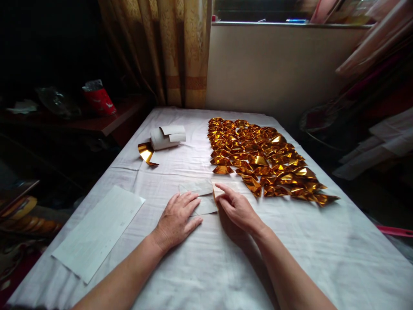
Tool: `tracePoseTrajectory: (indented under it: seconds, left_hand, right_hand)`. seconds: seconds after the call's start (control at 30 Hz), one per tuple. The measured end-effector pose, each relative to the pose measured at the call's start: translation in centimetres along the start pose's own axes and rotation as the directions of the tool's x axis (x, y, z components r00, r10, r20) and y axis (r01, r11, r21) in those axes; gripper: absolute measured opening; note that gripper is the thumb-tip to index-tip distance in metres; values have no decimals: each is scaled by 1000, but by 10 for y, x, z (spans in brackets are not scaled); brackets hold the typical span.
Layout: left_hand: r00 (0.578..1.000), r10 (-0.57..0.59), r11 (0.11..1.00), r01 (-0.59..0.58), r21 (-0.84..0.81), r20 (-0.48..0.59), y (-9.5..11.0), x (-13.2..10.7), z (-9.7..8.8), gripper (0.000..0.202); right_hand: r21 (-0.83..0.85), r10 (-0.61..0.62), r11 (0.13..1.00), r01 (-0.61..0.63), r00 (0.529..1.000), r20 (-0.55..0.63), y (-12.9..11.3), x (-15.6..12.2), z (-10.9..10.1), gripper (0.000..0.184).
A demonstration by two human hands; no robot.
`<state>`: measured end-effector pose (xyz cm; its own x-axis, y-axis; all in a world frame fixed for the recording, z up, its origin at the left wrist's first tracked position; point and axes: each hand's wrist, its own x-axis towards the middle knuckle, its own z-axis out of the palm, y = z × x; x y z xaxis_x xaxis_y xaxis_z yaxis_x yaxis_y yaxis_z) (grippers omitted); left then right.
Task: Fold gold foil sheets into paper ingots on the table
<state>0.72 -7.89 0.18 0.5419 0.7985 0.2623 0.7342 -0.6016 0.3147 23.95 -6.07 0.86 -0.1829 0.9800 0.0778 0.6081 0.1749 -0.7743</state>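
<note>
A pale sheet of foil-backed paper (204, 188) lies partly folded on the cloth in front of me. My left hand (179, 217) rests flat over its left part, fingers spread and palm down. At the right end, my right hand (237, 209) has its index finger stretched out along a raised flap, thumb and other fingers bent close to the edge. A narrow orange-gold edge shows at that flap. Some of the right fingertips are hidden behind the hand. Several folded gold foil pieces (258, 161) stand in close rows just beyond my right hand.
A loose pale sheet (100, 232) lies at the left. Farther back are a curled roll of paper (167, 140) and a curved gold piece (146, 153). White cloth covers the table (206, 267). A dark side table (124, 114) holds a red container (100, 100); a curtain (177, 51) hangs behind.
</note>
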Motion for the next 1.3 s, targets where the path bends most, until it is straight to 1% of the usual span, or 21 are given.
tracePoseTrajectory:
  seconds: [0.07,0.1,0.17,0.2,0.23,0.3,0.37,0.4,0.47,0.53,0.63,0.77,0.9,1.0,1.13,1.2,1.3]
  left_hand:
    - [1000,1,1000,-1,-8,-6,0,1,-1,46]
    - [1000,2,1000,-2,-13,-9,0,1,-1,46]
    - [1000,1,1000,-1,-23,-14,1,1,-1,46]
    - [1000,-3,1000,3,-25,-15,1,1,-2,46]
    - [1000,-7,1000,6,-27,-12,1,2,-2,45]
    - [1000,-10,999,10,-32,-6,2,2,-3,43]
    - [1000,-3,999,3,-46,-5,2,2,-4,41]
    - [1000,3,998,-3,-55,-6,1,2,-5,39]
    - [1000,11,997,-11,-71,-10,1,2,-7,35]
    - [1000,9,996,-10,-83,-14,-1,2,-8,30]
    - [1000,11,994,-15,-106,-29,-3,2,-9,23]
    - [995,21,982,-39,-185,-98,-7,6,-13,18]
    - [988,-29,969,-10,-248,-152,-10,10,-18,16]
    - [981,-99,972,60,-226,-167,-13,11,-18,15]
    - [962,-200,973,172,-157,-186,-18,11,-16,12]
    - [953,-222,971,197,-133,-207,-20,11,-13,12]
    - [946,-226,973,205,-110,-231,-23,10,-9,21]
  right_hand:
    - [49,-82,996,79,995,60,4,-6,-2,49]
    - [43,-116,993,113,991,73,4,-8,-2,52]
    - [-37,-167,985,170,983,71,4,-10,-1,56]
    - [-97,-188,976,194,980,65,4,-10,0,54]
    - [-162,-207,963,214,977,57,2,-10,1,50]
    - [-283,-252,926,251,967,33,0,-8,3,34]
    - [-369,-313,882,292,950,4,-4,-6,2,19]
    - [-400,-345,861,315,939,-4,-5,-6,1,14]
    - [-433,-398,826,361,917,5,-9,-4,0,12]
    - [-427,-419,814,394,907,37,-11,-3,-1,13]
    - [-361,-387,853,377,921,46,-12,0,2,15]
    - [-234,-290,930,282,957,-2,-10,6,6,15]
    - [-193,-242,953,233,970,-24,-6,11,8,21]
    - [-196,-227,958,210,972,-68,-4,13,12,22]
    - [-204,-215,962,184,966,-142,-5,11,18,18]
    - [-219,-210,961,171,963,-170,-6,10,20,14]
    - [-230,-207,960,159,958,-199,-7,8,23,10]
